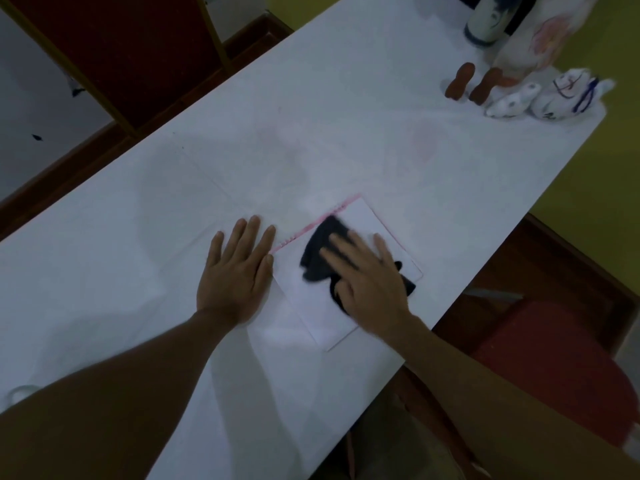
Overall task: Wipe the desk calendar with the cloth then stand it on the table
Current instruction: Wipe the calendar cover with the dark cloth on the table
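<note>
The desk calendar [311, 306] lies flat on the white table [311, 133], a white sheet with a pink bound edge on its far left side. A dark cloth [320, 252] rests on top of it. My right hand [367, 275] presses flat on the cloth, fingers spread and blurred with motion. My left hand [237, 271] lies palm down on the table, fingers apart, its edge touching the calendar's left side.
At the table's far right end stand a dark-based vase [485, 26], a painted white figure [540, 39], two brown pieces [474, 83] and small white figurines [550, 95]. The table's right edge runs close past the calendar. A red chair [554, 358] sits below that edge.
</note>
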A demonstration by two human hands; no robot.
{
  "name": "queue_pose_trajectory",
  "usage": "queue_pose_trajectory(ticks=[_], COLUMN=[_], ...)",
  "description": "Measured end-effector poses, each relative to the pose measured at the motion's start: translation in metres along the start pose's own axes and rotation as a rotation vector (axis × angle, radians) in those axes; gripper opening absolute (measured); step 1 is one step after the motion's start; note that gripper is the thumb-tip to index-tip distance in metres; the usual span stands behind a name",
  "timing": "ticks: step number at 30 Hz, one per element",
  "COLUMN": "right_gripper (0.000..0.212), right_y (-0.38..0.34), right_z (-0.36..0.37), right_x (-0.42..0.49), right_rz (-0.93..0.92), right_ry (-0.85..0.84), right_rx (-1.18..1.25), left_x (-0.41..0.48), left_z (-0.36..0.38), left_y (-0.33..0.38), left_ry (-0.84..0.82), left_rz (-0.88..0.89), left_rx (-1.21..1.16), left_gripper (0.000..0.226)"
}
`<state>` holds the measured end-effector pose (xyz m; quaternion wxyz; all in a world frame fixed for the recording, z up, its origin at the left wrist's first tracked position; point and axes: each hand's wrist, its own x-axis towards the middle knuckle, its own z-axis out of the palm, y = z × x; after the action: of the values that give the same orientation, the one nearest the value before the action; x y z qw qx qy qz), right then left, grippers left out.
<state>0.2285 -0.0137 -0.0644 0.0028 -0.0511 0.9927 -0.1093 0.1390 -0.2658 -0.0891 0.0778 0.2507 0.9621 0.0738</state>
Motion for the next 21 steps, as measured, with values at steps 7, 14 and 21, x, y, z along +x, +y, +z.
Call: queue_pose_trajectory(ticks=[7, 14, 21], right_gripper=[0.055, 0.052, 0.043], right_y=[-0.043, -0.038, -0.014], right_z=[0.010, 0.004, 0.004], right_x=[0.004, 0.014, -0.002], right_rz=[0.118, 0.287, -0.082], right_ry=[-0.002, 0.092, 0.047], right_rx=[0.023, 0.053, 0.093], left_x=[0.000, 0.000, 0.000], left_z=[0.001, 0.000, -0.002], left_y=[-0.001, 0.000, 0.000], left_ry=[0.010, 0.004, -0.015], left_rz=[-0.004, -0.005, 0.002], left_rx=[-0.006, -0.016, -0.021], left_gripper=[0.055, 0.055, 0.056])
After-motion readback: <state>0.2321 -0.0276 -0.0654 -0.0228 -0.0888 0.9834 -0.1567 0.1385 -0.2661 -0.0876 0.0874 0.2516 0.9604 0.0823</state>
